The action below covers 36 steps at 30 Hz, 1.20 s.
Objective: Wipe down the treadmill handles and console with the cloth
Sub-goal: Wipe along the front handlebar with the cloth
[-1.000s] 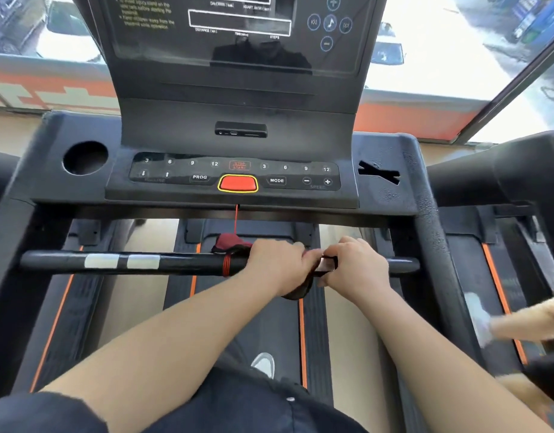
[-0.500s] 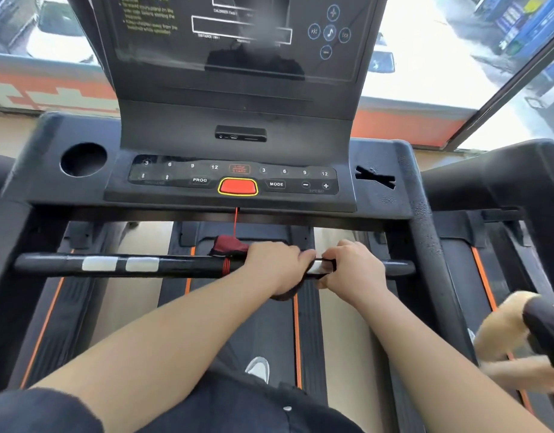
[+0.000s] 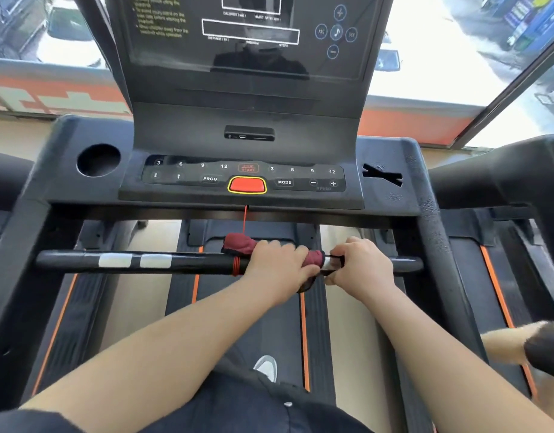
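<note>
The big console stands behind the handle bar; no hand touches it. The bar runs side to side. The left hand is curled tight round the bar with the red cloth wrapped under it. The right hand grips the bar just beside, to the right. Most bare bar lies to the left, so the cloth likely slides that way.

Both forearms bare from above the elbow to the wrist; left hand & right hand bare too. Dark navy sleeve at lower-left edge, ends above elbow. Dark navy garment across bottom centre, w/ one small round pale snap. Beyond it, toe of one shoe: light grey & white, rounded.
</note>
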Motion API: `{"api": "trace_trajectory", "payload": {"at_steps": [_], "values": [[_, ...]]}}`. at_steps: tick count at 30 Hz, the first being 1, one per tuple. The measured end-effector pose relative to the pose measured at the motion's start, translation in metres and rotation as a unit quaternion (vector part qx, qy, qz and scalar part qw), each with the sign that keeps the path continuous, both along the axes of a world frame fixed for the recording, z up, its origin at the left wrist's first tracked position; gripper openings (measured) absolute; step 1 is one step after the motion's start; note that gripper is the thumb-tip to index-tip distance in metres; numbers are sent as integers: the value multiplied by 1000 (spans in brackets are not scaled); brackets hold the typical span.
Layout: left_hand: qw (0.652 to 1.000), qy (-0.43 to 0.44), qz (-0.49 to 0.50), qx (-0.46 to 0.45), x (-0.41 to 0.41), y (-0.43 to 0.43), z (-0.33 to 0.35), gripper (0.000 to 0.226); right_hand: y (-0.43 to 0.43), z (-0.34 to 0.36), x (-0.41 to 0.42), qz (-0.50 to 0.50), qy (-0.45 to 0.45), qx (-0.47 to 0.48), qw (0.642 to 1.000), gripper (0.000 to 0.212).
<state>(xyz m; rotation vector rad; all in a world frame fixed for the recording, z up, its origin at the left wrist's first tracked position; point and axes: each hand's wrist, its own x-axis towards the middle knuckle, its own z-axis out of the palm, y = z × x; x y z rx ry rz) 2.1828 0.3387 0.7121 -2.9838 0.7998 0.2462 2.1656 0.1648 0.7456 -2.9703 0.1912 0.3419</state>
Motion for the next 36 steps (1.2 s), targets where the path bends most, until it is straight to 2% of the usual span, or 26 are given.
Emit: {"api": "trace_trajectory", "payload": {"at_steps": [2, 4, 6, 8, 9, 12, 13, 14, 18, 22, 23, 25, 27, 29, 30, 34, 36], "values": [[998, -37, 5, -51, -15, 5, -6, 40, 0, -2, -1, -4, -1, 1, 1000, 35], [990, -43, -3, -136, -40, 13, -5, 41, -1, -3, -3, -8, 3, 5, 1000, 33], [974, 9, 19, -225, -62, 19, 11, 43, -1, -2, -4, -8, 2, 9, 1000, 23], [943, 62, 84, -315, -67, 20, 36, 38, -1, 0, -3, -4, -9, 11, 1000, 18], [911, 87, 126, -383, -58, 20, 40, 34, -1, 1, -3, -4, -9, 11, 1000, 17], [755, 195, 250, -574, -19, 23, 69, 43, 0, 3, -4, -1, 11, 13, 1000, 26], [722, 214, 263, -603, -6, 25, 76, 48, 0, 3, -5, -3, 15, 14, 1000, 30], [713, 214, 260, -614, 7, 26, 86, 49, 0, 3, -5, -5, 15, 16, 1000, 33], [741, 169, 203, -617, 38, 27, 131, 36, -1, 3, -3, -19, 13, 23, 999, 27], [798, 188, 84, -567, 46, 18, 148, 40, -2, -1, -5, -22, 4, 33, 999, 20], [831, 182, 43, -523, 44, 17, 142, 42, -3, -1, -5, -17, -1, 32, 999, 21], [918, 146, -18, -369, 29, 19, 115, 45, -4, -4, -6, -12, -14, 28, 999, 18], [968, 133, -59, -203, 7, 27, 74, 49, -5, -7, -5, -15, -23, 23, 999, 14], [983, 132, -114, -64, -21, 38, 38, 59, -5, -11, -5, -2, -42, 16, 999, 9], [983, 114, -139, -26, -32, 46, 23, 63, -5, -12, -5, 1, -45, 16, 999, 10], [987, -25, -145, -65, -61, 76, 4, 58, -6, -10, -4, 5, -24, 13, 1000, 26], [979, -47, -156, -119, -61, 74, 9, 56, -7, -8, -2, 0, -16, 11, 1000, 31]]}}
